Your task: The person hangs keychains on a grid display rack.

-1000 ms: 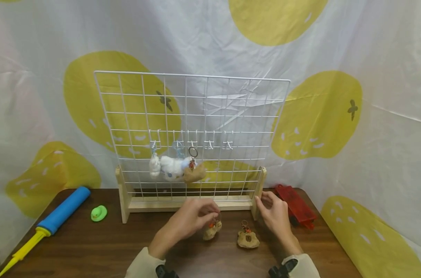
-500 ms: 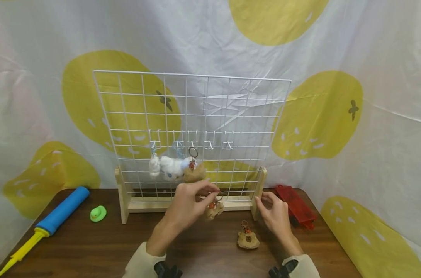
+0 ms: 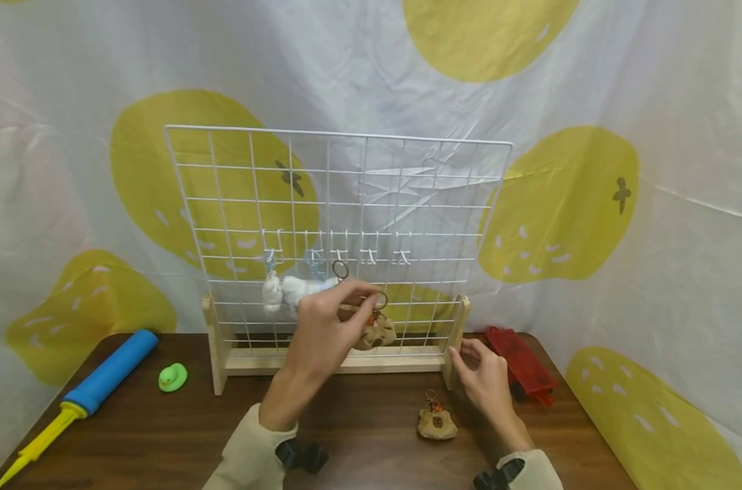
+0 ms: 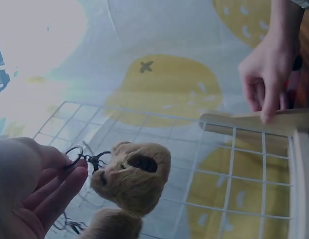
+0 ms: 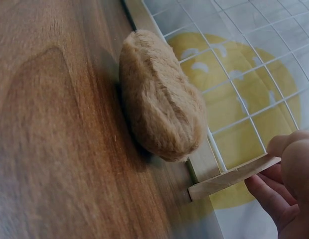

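Note:
My left hand (image 3: 325, 333) pinches the metal ring of a brown plush keychain (image 3: 377, 335), which hangs from the fingertips in front of a white wire grid rack (image 3: 432, 141). In the left wrist view the plush (image 4: 137, 177) has a dark oval patch. My right hand (image 3: 486, 378) holds the rack's right wooden foot (image 5: 234, 174), thumb on one side and fingers on the other. Below the rack lies another brown plush keychain (image 3: 437, 423) on the table. White plush keychains (image 3: 297, 289) hang on the left hooks; a brown one beside them is mostly hidden behind my left hand.
Two white hooks to the right, one a double-pronged hook (image 3: 401, 256), carry nothing. A blue and yellow hand pump (image 3: 110, 371) and a green toy duck (image 3: 172, 377) lie at left on the table (image 3: 224, 442). A red translucent object (image 3: 521, 364) lies behind my right hand.
My left hand has lifted the brown plush keychain from near the tabletop up to the grid's lower part. My right hand stays at the wooden foot.

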A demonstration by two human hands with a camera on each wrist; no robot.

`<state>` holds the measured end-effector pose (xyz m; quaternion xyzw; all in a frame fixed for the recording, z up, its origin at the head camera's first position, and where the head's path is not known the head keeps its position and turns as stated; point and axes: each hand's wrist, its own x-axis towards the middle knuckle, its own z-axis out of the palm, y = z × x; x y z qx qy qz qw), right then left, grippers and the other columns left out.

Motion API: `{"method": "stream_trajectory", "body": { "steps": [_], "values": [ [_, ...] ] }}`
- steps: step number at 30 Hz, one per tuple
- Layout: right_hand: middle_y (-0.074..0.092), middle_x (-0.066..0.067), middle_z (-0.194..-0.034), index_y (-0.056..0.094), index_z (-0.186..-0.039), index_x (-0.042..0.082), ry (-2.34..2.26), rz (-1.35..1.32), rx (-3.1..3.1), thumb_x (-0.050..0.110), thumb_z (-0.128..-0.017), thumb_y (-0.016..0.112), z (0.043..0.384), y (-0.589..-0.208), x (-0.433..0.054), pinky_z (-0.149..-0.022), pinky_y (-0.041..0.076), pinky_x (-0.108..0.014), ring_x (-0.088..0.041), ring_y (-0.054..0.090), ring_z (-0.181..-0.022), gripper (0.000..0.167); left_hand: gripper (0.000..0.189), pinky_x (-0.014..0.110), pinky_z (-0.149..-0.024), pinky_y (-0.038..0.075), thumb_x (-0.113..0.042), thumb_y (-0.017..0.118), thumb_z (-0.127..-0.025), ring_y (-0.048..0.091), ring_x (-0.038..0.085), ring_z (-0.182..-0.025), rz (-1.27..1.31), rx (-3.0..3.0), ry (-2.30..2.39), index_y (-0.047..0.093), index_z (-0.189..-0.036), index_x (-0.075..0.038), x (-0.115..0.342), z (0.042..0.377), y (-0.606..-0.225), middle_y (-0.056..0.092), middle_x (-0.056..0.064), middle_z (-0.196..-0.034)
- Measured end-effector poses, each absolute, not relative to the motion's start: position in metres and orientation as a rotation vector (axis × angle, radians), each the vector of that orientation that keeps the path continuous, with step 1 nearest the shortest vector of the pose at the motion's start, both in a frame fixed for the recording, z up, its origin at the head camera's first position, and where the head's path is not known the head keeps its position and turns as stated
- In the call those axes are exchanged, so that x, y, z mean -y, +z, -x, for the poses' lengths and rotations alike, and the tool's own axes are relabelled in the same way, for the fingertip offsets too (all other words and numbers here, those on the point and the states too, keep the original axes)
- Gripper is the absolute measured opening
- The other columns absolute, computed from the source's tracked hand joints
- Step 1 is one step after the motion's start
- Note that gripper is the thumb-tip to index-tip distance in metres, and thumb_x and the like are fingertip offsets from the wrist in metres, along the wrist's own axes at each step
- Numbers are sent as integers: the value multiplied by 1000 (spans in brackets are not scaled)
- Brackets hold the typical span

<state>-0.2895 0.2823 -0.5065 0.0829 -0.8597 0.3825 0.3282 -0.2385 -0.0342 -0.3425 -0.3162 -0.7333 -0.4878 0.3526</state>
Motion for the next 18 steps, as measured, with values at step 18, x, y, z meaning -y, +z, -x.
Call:
{"method": "stream_trajectory", "body": {
  "steps": [18],
  "values": [
    [84, -15, -97, 80, -103, 3, 1032, -228, 2237, 9, -94, 85, 290, -507, -282, -75, 62, -12, -30, 83, -91, 12, 6, 32, -77, 69, -4, 76, -100, 83, 21, -87, 584, 1867, -926, 80, -104, -5, 25, 253, -317, 85, 10, -99]
  ]
}}
